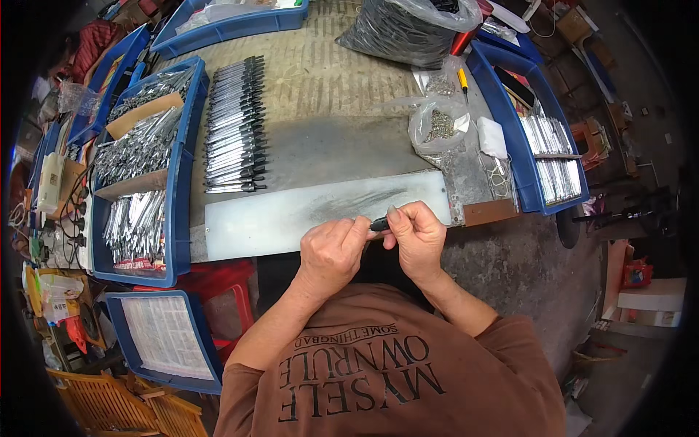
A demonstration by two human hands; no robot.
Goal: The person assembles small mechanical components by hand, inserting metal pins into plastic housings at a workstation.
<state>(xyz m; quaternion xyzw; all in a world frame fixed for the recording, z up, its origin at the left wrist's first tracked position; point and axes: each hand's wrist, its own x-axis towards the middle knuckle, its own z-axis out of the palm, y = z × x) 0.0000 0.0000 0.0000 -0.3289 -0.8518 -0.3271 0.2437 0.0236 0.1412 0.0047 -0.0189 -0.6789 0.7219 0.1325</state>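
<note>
A small dark cylindrical part sits between my two hands, over the front edge of a long white board with grey smudges. My left hand is closed around one end of it, hiding most of what it grips. With thumb and curled fingers, my right hand pinches the other end. Beyond the board, at left, a neat row of slim silver rods with black ends lies on the table.
At left, a blue bin holds many silver rods behind cardboard dividers. Another blue bin with rods stands right. Near it are a bag of small metal pieces, a yellow-handled tool and a big bag of black parts.
</note>
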